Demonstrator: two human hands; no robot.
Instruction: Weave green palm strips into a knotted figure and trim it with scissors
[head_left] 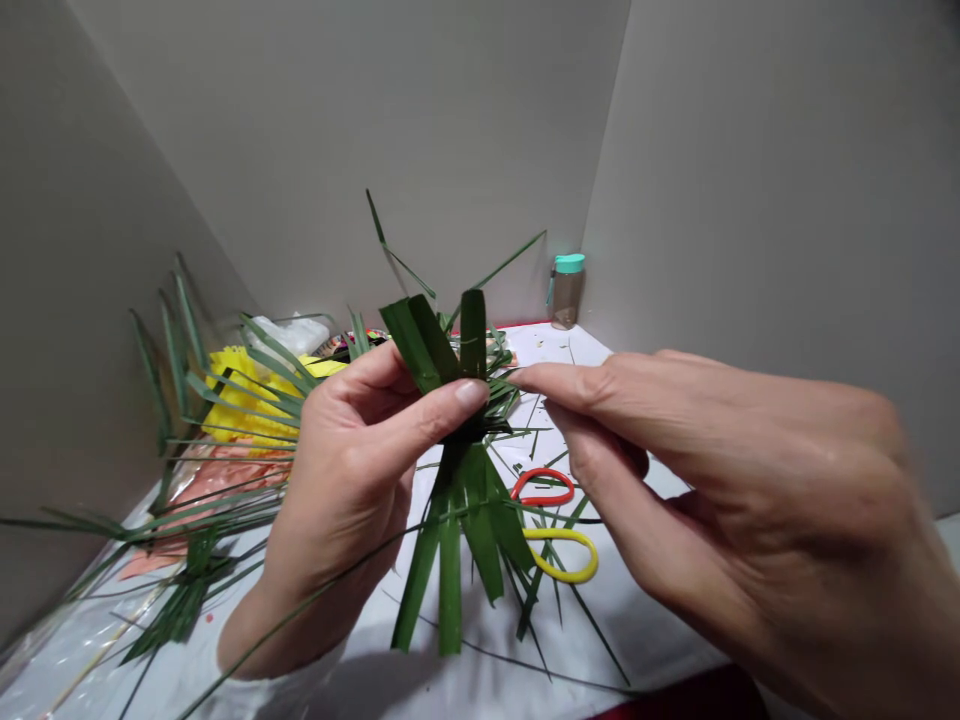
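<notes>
Green leaf strips, gathered into a tied bundle (459,490), stand between the person's two hands, with broad cut blades above and below a narrow, dark middle. The left hand (349,460) is closed around this middle, thumb pressed flat on the near face and the other fingers curled behind it. The right hand (720,490) reaches in from the other side, its index finger extended to the bundle's edge and its thumb side a little below; whether it pinches a strand cannot be told. Fine leaf ends fan out behind the left hand, and one long thin strand crosses the lower blades and passes over the left wrist.

Below the right fingertips, a red loop (544,472) and a yellow loop (571,577) lie among leaf scraps on a white-covered table (360,695). Beyond the hands, near the corner of the grey walls (420,130), a bottle (567,297) with a turquoise lid stands upright. Left of the left hand are crinkled yellow material (236,400), pink material (184,500) partly under clear plastic, and, nearer the person, a second leaf bundle (196,585). White, translucent plastic (292,332) lies farther back, beyond the left hand.
</notes>
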